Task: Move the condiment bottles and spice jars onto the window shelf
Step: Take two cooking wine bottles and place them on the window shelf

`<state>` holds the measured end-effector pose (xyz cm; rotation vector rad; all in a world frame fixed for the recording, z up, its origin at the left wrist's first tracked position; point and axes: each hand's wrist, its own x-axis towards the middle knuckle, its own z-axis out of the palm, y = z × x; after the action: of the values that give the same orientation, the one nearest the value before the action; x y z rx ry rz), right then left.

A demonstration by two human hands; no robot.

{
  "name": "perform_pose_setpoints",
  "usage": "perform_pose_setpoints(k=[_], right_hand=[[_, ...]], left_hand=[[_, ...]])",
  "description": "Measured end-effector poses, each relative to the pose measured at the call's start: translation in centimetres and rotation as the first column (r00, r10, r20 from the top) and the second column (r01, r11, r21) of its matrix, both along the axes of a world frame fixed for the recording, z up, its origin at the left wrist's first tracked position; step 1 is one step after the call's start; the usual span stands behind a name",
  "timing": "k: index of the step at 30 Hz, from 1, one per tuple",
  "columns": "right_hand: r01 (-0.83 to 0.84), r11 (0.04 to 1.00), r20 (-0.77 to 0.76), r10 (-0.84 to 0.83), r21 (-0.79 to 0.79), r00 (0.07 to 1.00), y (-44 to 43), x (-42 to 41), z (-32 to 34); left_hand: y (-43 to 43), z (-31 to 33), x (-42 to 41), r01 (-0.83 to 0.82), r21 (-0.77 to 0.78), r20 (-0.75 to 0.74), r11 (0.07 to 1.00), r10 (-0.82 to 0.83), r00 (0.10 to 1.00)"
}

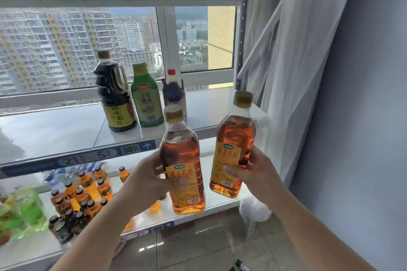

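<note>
The person is holding two amber bottles in front of the window shelf (66, 130), one in each hand. The left hand (145, 179) is wrapping its fingers around the lower body of the left amber bottle (181, 160), clamped on it; that bottle is standing nearly upright, its long axis vertical and its gold cap pointing to twelve o'clock. The right hand (251, 172) is gripping the right amber bottle (234, 145) at its label, thumb across the front — this one is leaning slightly, cap pointing toward one o'clock. Both are being held in the air just in front of the shelf's front edge, toward four o'clock from the bottles already standing there.

Each amber bottle is wearing a yellow label with red Chinese characters and a small green brand badge whose text is too small to read; a barcode is showing near the base.

Three bottles are standing upright on the shelf: a dark soy-sauce jug (115, 94) with a handle and a yellow-and-black label, a green bottle (146, 97) beside it at three o'clock, and a small dark bottle (174, 92) with a red cap behind the left amber bottle.

The shelf's blue edge strip (88, 157) is showing "21", "5", a barcode and an arrow — the upper strip also reads "5".
</note>
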<state>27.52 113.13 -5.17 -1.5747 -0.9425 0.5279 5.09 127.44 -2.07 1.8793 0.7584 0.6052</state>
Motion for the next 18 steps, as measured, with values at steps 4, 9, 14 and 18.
perform_pose_setpoints(k=[4, 9, 14, 18], right_hand=[[-0.035, 0.999, 0.028, 0.035, 0.019, 0.999, 4.8, 4.0, 0.2], [-0.072, 0.996, 0.060, 0.069, 0.045, 0.996, 11.7, 9.9, 0.5], [-0.165, 0.985, 0.053, 0.162, 0.043, 0.985, 17.2, 14.1, 1.5], [-0.215, 0.976, 0.069, 0.212, 0.040, 0.975, 21.2, 17.2, 1.6]], left_hand=[[3.6, 0.0, 3.2, -0.006, 0.038, 0.005, 0.999, 0.006, 1.000], [7.3, 0.5, 7.0, -0.071, 0.067, -0.024, 0.995, 0.073, 0.997], [10.1, 1.3, 9.9, -0.114, 0.079, -0.010, 0.990, 0.115, 0.993], [11.5, 1.3, 12.0, -0.166, 0.074, 0.049, 0.983, 0.163, 0.986]])
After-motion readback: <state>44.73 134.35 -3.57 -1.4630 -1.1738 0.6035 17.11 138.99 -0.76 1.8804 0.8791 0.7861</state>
